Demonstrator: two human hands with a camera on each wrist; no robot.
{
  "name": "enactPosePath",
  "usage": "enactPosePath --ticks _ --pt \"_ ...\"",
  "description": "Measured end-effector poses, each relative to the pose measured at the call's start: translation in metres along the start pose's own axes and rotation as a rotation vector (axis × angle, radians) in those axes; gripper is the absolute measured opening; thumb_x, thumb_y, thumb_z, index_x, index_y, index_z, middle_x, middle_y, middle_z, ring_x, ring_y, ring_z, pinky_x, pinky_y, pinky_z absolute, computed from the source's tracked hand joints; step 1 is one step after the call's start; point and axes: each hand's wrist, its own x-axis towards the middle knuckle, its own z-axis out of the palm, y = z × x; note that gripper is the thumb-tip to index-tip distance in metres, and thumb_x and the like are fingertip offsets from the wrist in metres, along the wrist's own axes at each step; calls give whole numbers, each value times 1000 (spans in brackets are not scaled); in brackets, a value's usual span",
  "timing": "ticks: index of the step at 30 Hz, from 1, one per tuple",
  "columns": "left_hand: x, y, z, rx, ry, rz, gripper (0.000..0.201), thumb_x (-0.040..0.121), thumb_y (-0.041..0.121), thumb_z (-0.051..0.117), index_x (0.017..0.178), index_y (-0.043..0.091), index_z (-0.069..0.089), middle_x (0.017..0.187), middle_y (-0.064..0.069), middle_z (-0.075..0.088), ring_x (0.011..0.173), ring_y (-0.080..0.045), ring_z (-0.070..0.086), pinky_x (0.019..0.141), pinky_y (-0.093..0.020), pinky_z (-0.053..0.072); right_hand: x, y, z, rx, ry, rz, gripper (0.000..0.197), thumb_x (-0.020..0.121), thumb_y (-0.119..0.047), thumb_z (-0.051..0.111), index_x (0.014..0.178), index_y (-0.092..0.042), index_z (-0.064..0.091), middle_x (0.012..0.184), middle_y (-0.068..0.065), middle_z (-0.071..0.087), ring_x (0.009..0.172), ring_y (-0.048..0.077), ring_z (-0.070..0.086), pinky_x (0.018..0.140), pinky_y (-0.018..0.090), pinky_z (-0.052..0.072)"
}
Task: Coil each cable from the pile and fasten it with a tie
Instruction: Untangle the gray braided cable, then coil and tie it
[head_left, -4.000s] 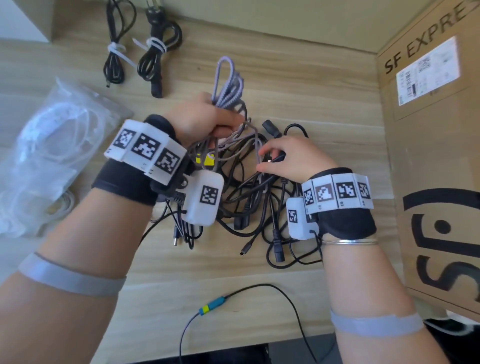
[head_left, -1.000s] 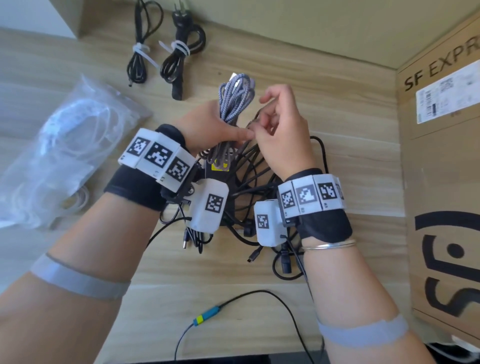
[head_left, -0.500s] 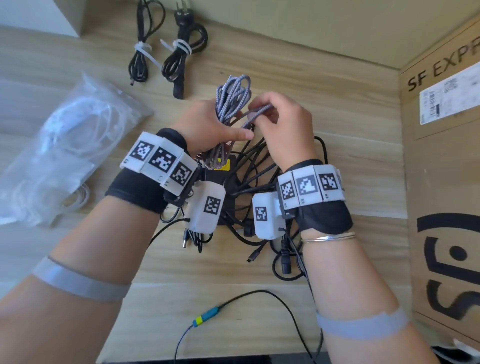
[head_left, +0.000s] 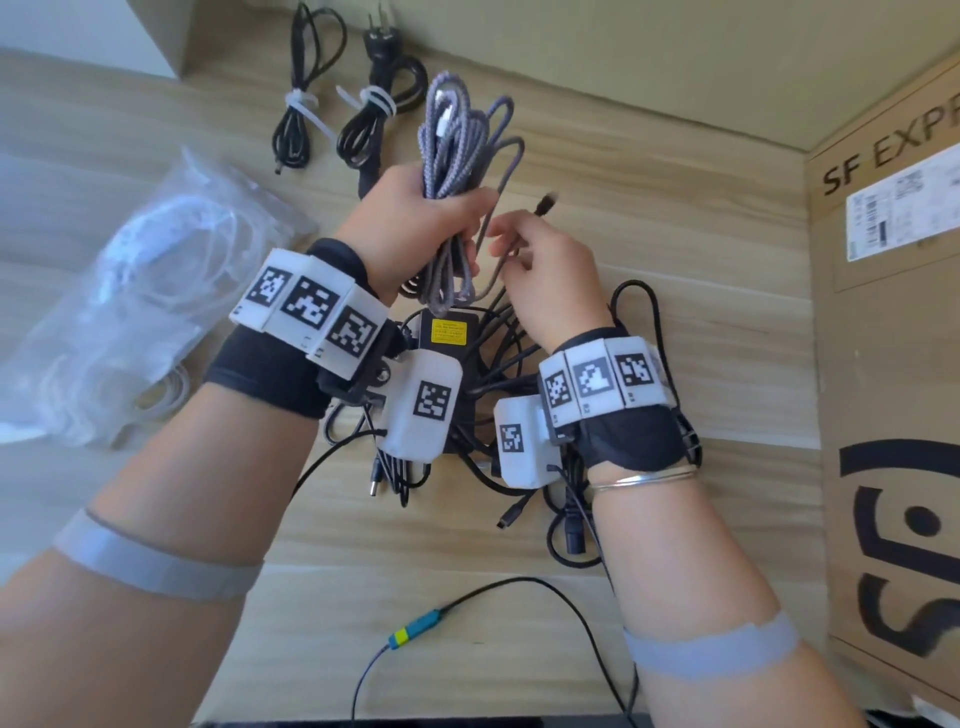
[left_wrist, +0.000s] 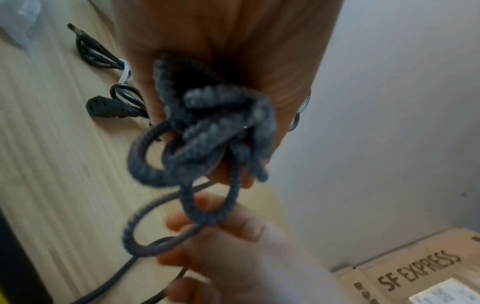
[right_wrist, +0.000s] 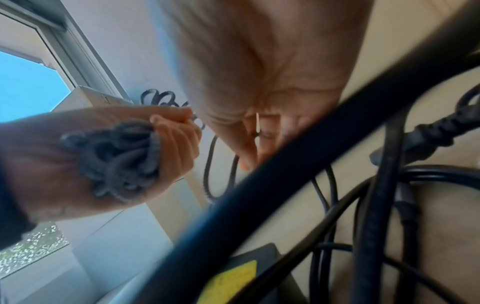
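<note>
Now the left hand (head_left: 415, 218) grips the coiled braided cable (head_left: 452, 156) above the pile (head_left: 498, 364) on the tabletop (head_left: 675, 312); the right hand (head_left: 545, 270) pinches its loose end (head_left: 545, 202). Coiling looks nearly done; next comes a tie.

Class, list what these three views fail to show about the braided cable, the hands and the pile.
- Braided cable: its middle is hidden inside the left hand in every view.
- Right hand: right wrist view blurred, a black cable crosses it; exact grip unclear.
- Pile: head view, wrists cover much of it.
- Bag of ties: contents indistinct.
</note>
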Motion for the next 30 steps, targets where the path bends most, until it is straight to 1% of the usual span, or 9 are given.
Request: enactPosePath --ticks 3,7,9,12,15,18,22,25,30 --pt "0 -6 0 136 8 28 19 85 24 63 72 15 53 69 -1 55 68 -20 54 72 -37 47 -1 -8 0 119 54 -70 27 85 4 45 90 -17 62 81 -4 66 78 21 66 79 36 52" --pt "-3 -9 2 62 -61 29 23 75 28 71 89 16 58 84 -10 63 79 -23 62 81 -40 52 -3 -15 0 181 26 -128 28 82 3 47 106 -12 47 74 7 69 69 27 65 71 47 53" --pt "-7 -9 2 72 -85 39 43 71 29 74 108 19 55 95 -6 64 90 -23 64 86 -41 53 -6 -16 -3 169 19 -163 39 81 6 45 116 -10 41 69 9 67 66 26 63 71 44 52" --pt "-14 -7 0 -2 -159 -6 42 80 15 70 117 9 51 89 -6 63 70 -11 68 67 -25 57 -11 -14 -8 176 33 -170 53 79 4 52 127 -16 41 76 -4 63 63 5 60 64 24 50" --pt "-24 -5 -1 -95 -196 -77 20 84 1 60 104 1 54 78 -5 63 51 -6 64 49 -16 52 -11 -10 -7 175 82 -212 59 73 0 62 127 -20 46 94 -15 45 66 -2 42 65 14 36" --pt "-35 -6 -5 -75 -175 -62 5 89 3 55 88 7 53 52 5 61 45 -4 59 41 -18 48 -19 -17 -7 274 74 -245 60 71 0 61 123 -25 45 110 -4 40 87 8 44 77 12 38" --pt "-44 -10 -11 76 -190 0 22 91 12 55 69 10 53 52 5 61 55 -17 60 55 -29 55 -24 -37 -10 534 45 -217 51 77 -17 47 127 -26 41 126 2 41 116 14 45 101 28 40" --pt "-53 -13 -18 159 -180 3 19 86 19 61 69 13 54 54 5 61 52 -8 61 57 -19 54 -23 -57 -2 452 -89 -206 29 79 -49 53 102 -31 57 105 -8 59 96 5 56 87 20 44" --pt "-67 -19 -38 254 -69 7 8 81 12 61 87 8 60 60 3 64 54 -6 61 54 -14 49 -28 -80 29 347 -18 -249 15 82 -29 68 77 -19 57 68 -11 55 66 2 51 63 12 40"
